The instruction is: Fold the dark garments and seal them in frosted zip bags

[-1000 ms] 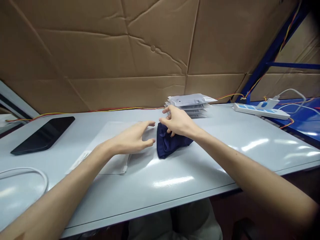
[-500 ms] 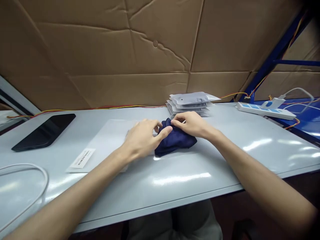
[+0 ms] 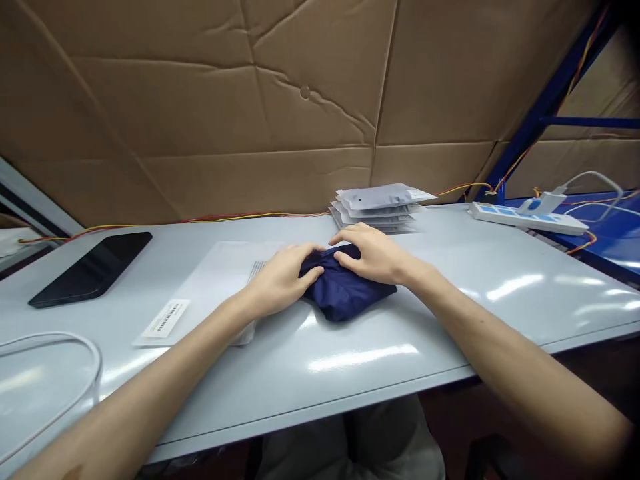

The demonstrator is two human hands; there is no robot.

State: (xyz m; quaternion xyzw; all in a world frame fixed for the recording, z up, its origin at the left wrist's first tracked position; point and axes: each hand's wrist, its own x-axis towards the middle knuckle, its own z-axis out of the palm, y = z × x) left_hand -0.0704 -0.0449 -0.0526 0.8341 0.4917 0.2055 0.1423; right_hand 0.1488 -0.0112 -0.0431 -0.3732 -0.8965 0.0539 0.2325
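Cloth [image 3: 347, 297] now spread wider than half a second ago, its left end reaching further under your left hand [image 3: 280, 277]. It lies on the table [image 3: 240, 393] between your hands, near edge slack and rumpled. Your left fingers curl over its far left part, thumb on top: a light grasp, probably to anchor that end. Your right hand [image 3: 375, 253] rests over the other side, thumb on the fabric, forefinger by the far edge; cannot tell whether it pinches. Working from opposite sides likely stops the cloth from skidding on the glossy top. Clear bag [image 3: 210, 277] lies flat just left, label [image 3: 167, 319] up and readable side out. Stack [image 3: 377, 207] sits behind, near the cardboard [image 3: 200, 113], presumably out of your elbows' way.
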